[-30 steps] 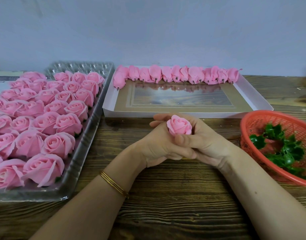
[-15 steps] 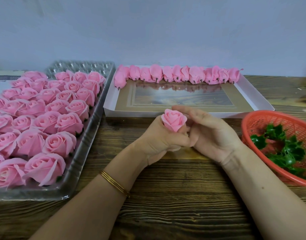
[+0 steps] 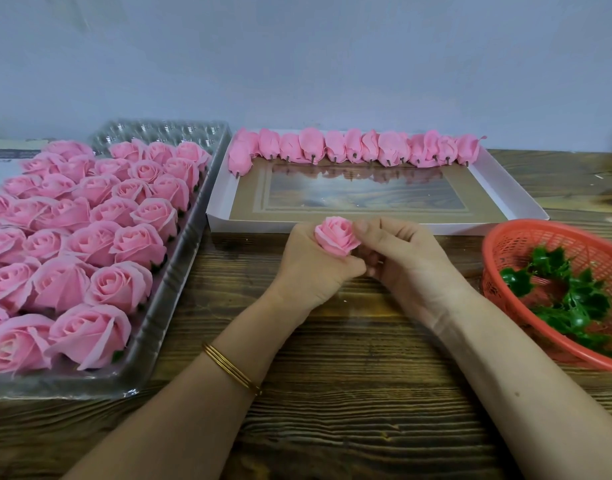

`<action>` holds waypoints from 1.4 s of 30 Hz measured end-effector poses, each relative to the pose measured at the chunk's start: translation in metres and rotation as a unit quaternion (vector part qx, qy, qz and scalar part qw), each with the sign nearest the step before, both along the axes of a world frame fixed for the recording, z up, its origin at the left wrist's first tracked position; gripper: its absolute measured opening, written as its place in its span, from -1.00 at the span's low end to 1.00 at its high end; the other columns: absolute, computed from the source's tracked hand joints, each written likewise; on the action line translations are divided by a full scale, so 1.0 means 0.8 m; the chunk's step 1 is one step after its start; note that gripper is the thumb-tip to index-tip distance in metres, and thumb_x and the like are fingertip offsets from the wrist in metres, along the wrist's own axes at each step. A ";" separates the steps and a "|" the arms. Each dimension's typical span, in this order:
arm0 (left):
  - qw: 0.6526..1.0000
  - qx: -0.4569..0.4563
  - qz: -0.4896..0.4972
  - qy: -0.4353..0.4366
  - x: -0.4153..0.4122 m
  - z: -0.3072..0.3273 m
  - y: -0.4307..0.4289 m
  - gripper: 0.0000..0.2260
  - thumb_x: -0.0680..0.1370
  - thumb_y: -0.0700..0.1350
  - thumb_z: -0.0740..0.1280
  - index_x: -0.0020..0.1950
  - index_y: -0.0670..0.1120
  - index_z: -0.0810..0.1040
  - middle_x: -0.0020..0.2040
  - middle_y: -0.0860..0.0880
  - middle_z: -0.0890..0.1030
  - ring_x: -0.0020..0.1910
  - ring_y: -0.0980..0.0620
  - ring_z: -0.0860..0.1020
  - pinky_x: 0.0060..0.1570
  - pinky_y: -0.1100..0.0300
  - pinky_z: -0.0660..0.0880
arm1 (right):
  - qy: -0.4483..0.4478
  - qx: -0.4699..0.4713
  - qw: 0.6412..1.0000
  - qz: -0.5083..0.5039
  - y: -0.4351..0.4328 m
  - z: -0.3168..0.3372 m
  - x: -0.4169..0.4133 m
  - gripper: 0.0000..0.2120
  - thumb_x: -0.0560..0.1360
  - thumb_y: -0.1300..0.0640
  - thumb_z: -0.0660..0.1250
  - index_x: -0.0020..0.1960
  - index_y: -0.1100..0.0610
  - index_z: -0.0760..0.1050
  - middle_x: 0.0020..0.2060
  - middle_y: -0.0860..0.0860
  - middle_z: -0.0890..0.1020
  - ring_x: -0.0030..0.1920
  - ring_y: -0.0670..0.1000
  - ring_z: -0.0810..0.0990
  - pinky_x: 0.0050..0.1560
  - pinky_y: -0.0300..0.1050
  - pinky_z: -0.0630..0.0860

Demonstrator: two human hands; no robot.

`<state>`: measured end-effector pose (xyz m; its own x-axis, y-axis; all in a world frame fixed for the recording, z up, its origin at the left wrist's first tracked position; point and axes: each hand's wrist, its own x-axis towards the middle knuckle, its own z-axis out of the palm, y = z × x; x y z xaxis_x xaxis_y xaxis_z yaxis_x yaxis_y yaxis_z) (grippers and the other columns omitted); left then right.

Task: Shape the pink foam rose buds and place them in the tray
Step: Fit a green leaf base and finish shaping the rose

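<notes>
Pink foam rose bud (image 3: 337, 235) held between my two hands, above the desk (image 3: 332, 393).

My left hand (image 3: 315, 268) is curled round the bud from below, petals facing up. My right hand (image 3: 401, 258) is curled in beside it, pinching the bud's right edge. Just beyond my hands lies the white tray (image 3: 505, 188), with a row of shaped buds (image 3: 360, 148) along its far wall. A red basket (image 3: 505, 244) sits right of my right hand.

Thin gold bangles (image 3: 232, 370), left wrist.
</notes>
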<state>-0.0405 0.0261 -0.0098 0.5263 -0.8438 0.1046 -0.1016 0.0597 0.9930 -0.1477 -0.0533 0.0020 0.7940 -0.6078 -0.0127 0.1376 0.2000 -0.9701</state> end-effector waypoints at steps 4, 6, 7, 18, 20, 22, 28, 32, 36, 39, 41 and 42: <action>1.000 0.018 0.019 -0.015 0.000 0.001 0.000 -0.83 0.30 -0.48 0.46 -0.16 -0.31 0.63 -0.20 -0.27 0.66 -0.11 -0.27 0.63 -0.06 -0.11 0.59 | 0.004 -0.013 1.000 0.018 0.000 -0.002 0.000 -0.78 0.29 0.04 0.50 -0.43 0.10 0.54 -0.46 0.01 0.46 -0.33 -0.01 0.31 -0.26 -0.17 0.27; 0.999 0.025 0.028 -0.012 0.000 0.001 -0.001 -0.81 0.30 -0.48 0.46 -0.20 -0.25 0.64 -0.22 -0.22 0.67 -0.17 -0.17 0.64 -0.09 -0.03 0.59 | -0.001 0.004 1.000 0.023 -0.002 -0.003 -0.001 -0.80 0.26 0.04 0.50 -0.35 0.17 0.58 -0.42 0.04 0.49 -0.34 -0.03 0.34 -0.29 -0.24 0.32; 0.999 0.027 0.030 -0.008 0.001 0.001 -0.001 -0.81 0.30 -0.49 0.45 -0.22 -0.23 0.64 -0.24 -0.21 0.67 -0.20 -0.13 0.63 -0.10 -0.01 0.59 | 0.000 0.014 1.000 0.027 -0.004 -0.004 -0.001 -0.79 0.26 0.05 0.50 -0.33 0.20 0.59 -0.41 0.06 0.50 -0.35 -0.05 0.35 -0.31 -0.28 0.34; 0.998 0.026 0.054 -0.017 0.001 0.000 -0.002 -0.78 0.31 -0.47 0.46 -0.30 -0.16 0.62 -0.34 -0.04 0.64 -0.33 0.08 0.58 -0.23 0.19 0.56 | 0.031 0.109 0.994 0.009 -0.004 0.001 0.001 -0.92 0.20 0.20 0.46 -0.37 0.21 0.60 -0.45 0.02 0.48 -0.42 -0.10 0.33 -0.39 -0.29 0.33; 0.998 0.023 0.054 -0.014 0.001 -0.001 -0.002 -0.84 0.31 -0.46 0.47 -0.28 -0.22 0.62 -0.31 -0.11 0.65 -0.30 0.05 0.58 -0.21 0.14 0.55 | 0.034 0.126 0.991 0.008 -0.003 0.002 0.002 -0.94 0.23 0.22 0.44 -0.36 0.21 0.57 -0.45 0.02 0.46 -0.43 -0.10 0.32 -0.42 -0.31 0.34; 0.998 0.015 0.059 -0.013 0.001 -0.001 -0.002 -0.88 0.31 -0.45 0.49 -0.24 -0.31 0.61 -0.26 -0.23 0.65 -0.27 -0.01 0.57 -0.19 0.06 0.57 | 0.040 0.134 0.990 0.008 -0.003 0.003 0.002 -0.95 0.25 0.23 0.41 -0.37 0.20 0.56 -0.45 0.02 0.45 -0.44 -0.10 0.30 -0.43 -0.31 0.32; 0.998 -0.003 0.055 -0.020 0.000 -0.004 -0.004 -0.87 0.30 -0.45 0.49 -0.21 -0.38 0.60 -0.24 -0.30 0.64 -0.27 -0.03 0.55 -0.23 0.11 0.54 | 0.062 0.120 0.991 0.010 -0.002 0.003 0.002 -0.95 0.25 0.22 0.38 -0.34 0.18 0.53 -0.43 0.01 0.37 -0.47 -0.11 0.27 -0.45 -0.29 0.22; 0.999 -0.007 0.041 -0.013 -0.003 -0.001 -0.004 -0.85 0.27 -0.51 0.46 -0.26 -0.33 0.60 -0.32 -0.16 0.61 -0.30 0.01 0.54 -0.25 0.13 0.50 | 0.080 0.079 0.994 -0.019 -0.001 0.000 0.004 -0.94 0.35 0.26 0.37 -0.30 0.18 0.54 -0.38 0.04 0.38 -0.44 -0.10 0.27 -0.40 -0.25 0.21; 0.999 0.016 0.035 -0.038 0.000 -0.004 -0.002 -0.66 0.27 -0.46 0.44 -0.45 -0.04 0.49 -0.46 0.07 0.48 -0.44 0.13 0.42 -0.39 0.30 0.38 | -0.006 0.043 0.991 -0.130 -0.001 -0.003 0.006 -0.89 0.51 0.23 0.33 -0.20 0.16 0.53 -0.42 -0.04 0.42 -0.37 -0.09 0.35 -0.28 -0.20 0.32; 0.998 0.030 0.020 -0.060 0.002 -0.009 -0.003 -0.74 0.26 -0.37 0.45 -0.44 -0.03 0.52 -0.46 0.09 0.50 -0.42 0.12 0.46 -0.39 0.29 0.43 | -0.045 -0.069 0.984 -0.158 0.006 -0.003 0.007 -0.93 0.51 0.13 0.37 -0.13 0.10 0.60 -0.34 -0.10 0.56 -0.24 -0.11 0.49 -0.12 -0.22 0.43; 0.998 0.018 0.011 -0.062 0.001 -0.012 -0.004 -0.84 0.24 -0.30 0.47 -0.29 -0.07 0.64 -0.32 0.02 0.67 -0.27 0.03 0.63 -0.23 0.13 0.59 | -0.036 -0.141 0.977 -0.155 0.016 -0.002 0.010 -0.91 0.45 0.06 0.39 -0.12 0.06 0.63 -0.23 -0.05 0.66 -0.15 -0.08 0.58 0.00 -0.16 0.50; 0.998 0.013 0.012 -0.062 0.000 -0.012 -0.006 -0.84 0.25 -0.27 0.48 -0.22 -0.09 0.67 -0.26 -0.02 0.70 -0.21 -0.02 0.66 -0.17 0.03 0.61 | -0.025 -0.175 0.972 -0.153 0.021 -0.002 0.012 -0.89 0.43 0.05 0.39 -0.11 0.06 0.64 -0.18 -0.01 0.68 -0.11 -0.05 0.61 0.05 -0.11 0.53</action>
